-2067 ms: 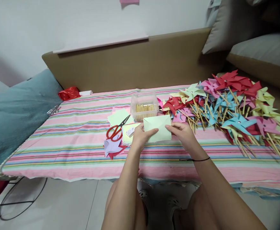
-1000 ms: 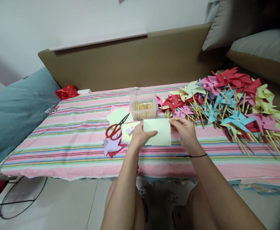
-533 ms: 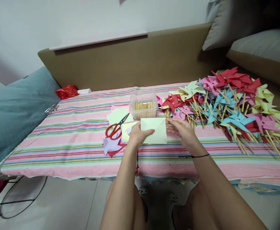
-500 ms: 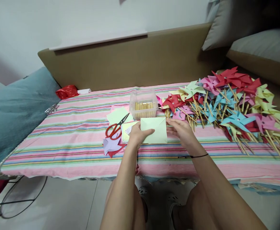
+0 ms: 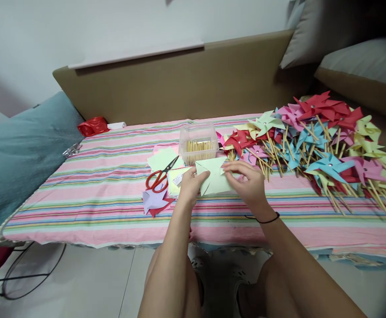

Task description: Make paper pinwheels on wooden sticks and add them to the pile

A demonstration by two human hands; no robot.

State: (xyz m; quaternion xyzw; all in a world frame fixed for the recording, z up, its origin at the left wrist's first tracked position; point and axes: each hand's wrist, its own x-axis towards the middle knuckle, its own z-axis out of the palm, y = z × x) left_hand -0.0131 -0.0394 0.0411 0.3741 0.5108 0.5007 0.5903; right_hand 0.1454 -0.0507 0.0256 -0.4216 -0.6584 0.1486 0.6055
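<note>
A pale green paper square (image 5: 214, 177), cut and partly folded, is held just above the striped cloth (image 5: 106, 190). My left hand (image 5: 193, 187) pinches its left side with fingers closed on it. My right hand (image 5: 247, 181) grips its right side and bends one corner toward the middle. Red-handled scissors (image 5: 159, 176) lie just left of my left hand, on loose paper sheets (image 5: 162, 160). A clear plastic box of wooden sticks (image 5: 198, 142) stands right behind the paper.
A large heap of finished paper pinwheels (image 5: 315, 137) on sticks covers the right of the bed. Purple and red paper scraps (image 5: 155, 202) lie near the scissors. A teal pillow (image 5: 20, 150) lies at the left and a red bag (image 5: 91, 126) at the back.
The green paper went from a flat rectangle to having its corners folded inward. My right hand moved from the paper's right edge onto its top, toward the middle.
</note>
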